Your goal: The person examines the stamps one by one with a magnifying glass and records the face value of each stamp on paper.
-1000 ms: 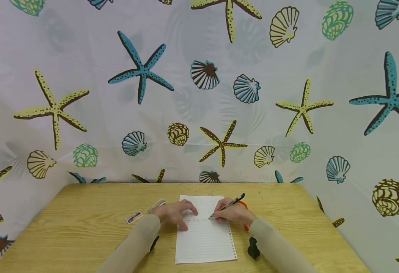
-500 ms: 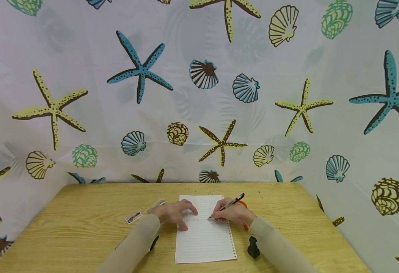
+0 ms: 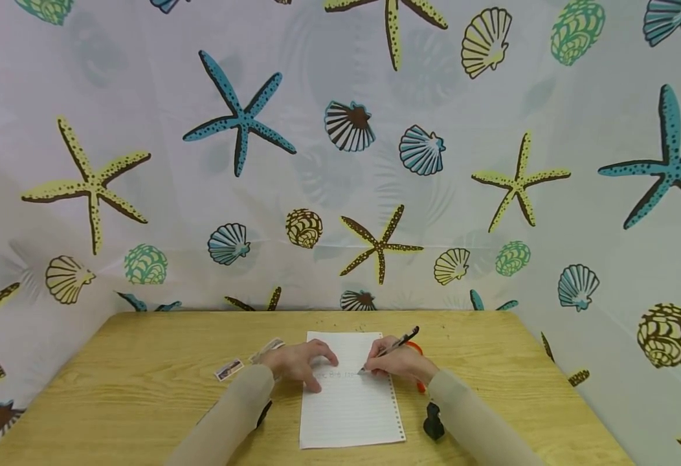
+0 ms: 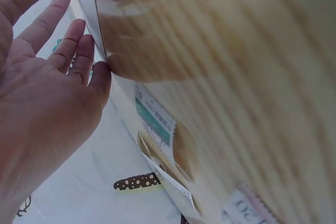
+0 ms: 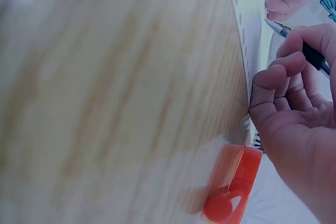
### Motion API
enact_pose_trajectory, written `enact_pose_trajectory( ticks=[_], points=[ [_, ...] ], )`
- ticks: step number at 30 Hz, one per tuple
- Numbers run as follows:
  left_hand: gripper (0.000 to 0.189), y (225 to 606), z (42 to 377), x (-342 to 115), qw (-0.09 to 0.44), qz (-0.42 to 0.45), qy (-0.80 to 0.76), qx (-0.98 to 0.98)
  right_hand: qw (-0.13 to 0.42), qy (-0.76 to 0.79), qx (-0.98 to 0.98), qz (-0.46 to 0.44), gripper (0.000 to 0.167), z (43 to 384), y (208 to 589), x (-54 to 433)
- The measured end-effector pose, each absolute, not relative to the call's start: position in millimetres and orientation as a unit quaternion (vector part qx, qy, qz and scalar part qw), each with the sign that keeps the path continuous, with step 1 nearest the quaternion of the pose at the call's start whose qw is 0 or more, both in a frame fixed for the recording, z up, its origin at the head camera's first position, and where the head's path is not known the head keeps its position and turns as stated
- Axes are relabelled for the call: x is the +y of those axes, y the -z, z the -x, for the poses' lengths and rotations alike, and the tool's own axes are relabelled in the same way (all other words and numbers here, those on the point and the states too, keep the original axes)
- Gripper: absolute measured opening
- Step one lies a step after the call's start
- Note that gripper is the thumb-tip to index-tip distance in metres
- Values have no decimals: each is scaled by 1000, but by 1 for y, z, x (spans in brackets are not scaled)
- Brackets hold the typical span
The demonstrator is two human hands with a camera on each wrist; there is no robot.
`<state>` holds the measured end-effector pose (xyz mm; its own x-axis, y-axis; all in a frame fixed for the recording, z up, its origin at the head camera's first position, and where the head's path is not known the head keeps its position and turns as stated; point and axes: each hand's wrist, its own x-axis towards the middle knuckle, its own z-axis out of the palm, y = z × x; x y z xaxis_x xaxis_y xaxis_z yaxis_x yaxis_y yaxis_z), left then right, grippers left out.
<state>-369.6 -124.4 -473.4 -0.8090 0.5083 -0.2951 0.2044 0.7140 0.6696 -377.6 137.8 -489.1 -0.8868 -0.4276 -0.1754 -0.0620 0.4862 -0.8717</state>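
Observation:
A lined sheet of paper (image 3: 352, 414) with punched holes down its right side lies on the wooden table. My right hand (image 3: 400, 364) pinches a pen (image 3: 391, 347), its tip at the end of a short handwritten line. In the right wrist view the pen (image 5: 313, 55) has a dark grip and a silvery tip, and the other fingers curl under it. My left hand (image 3: 298, 364) rests on the paper's left edge with fingers spread. Its fingers (image 4: 64, 53) look relaxed and hold nothing in the left wrist view.
Left of the paper lie postage stamps (image 3: 228, 370), and one green-banded stamp (image 4: 155, 116) shows near the left hand. An orange plastic object (image 5: 247, 174) sits beside the right wrist. A black object (image 3: 433, 422) stands by the right forearm. A shell-patterned curtain (image 3: 340, 168) hangs behind the table.
The pen tip shifts slightly along the handwritten line, ending a little farther right, and the pen tilts a bit. My left hand stays in place on the paper.

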Motion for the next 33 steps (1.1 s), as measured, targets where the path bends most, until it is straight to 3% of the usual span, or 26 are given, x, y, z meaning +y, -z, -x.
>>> enact_pose_trajectory(
  ticks=[33],
  points=[
    [48,474,367,-125,234,-201,-341,888,197,487,832,179,12,374,484,139]
  ],
)
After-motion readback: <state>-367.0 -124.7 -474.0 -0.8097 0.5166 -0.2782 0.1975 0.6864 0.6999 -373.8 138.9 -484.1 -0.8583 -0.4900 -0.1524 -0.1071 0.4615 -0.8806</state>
